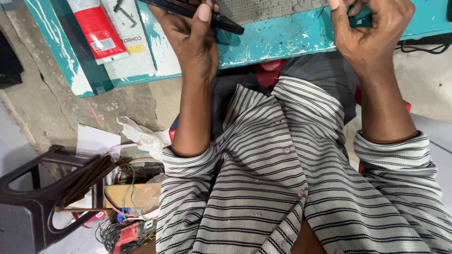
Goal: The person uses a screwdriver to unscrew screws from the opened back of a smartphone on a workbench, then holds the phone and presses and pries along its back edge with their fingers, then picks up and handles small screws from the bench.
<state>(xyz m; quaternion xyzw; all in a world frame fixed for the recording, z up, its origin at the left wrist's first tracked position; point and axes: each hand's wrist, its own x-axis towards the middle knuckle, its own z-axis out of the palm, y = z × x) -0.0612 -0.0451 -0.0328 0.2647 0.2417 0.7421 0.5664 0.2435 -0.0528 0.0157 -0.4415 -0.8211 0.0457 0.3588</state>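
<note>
Teal bench (282, 40) runs across twelve o'clock, its paint chipped, and a striped shirt (282, 188) fills the lower frame. At nine o'clock a black stool (33, 197) stands over a wire tangle. Left hand (193, 42), at eleven o'clock, has its fingers wrapped shut around a black tool (221, 21), thumb pressed along its top; the tool's tip points toward one o'clock over the bench, and its back end is cut off by the frame edge. Right hand (372, 30), at one o'clock, curls its fingers tight, but what they pinch is hidden. A red-and-white package (99, 30) lies at ten o'clock.
</note>
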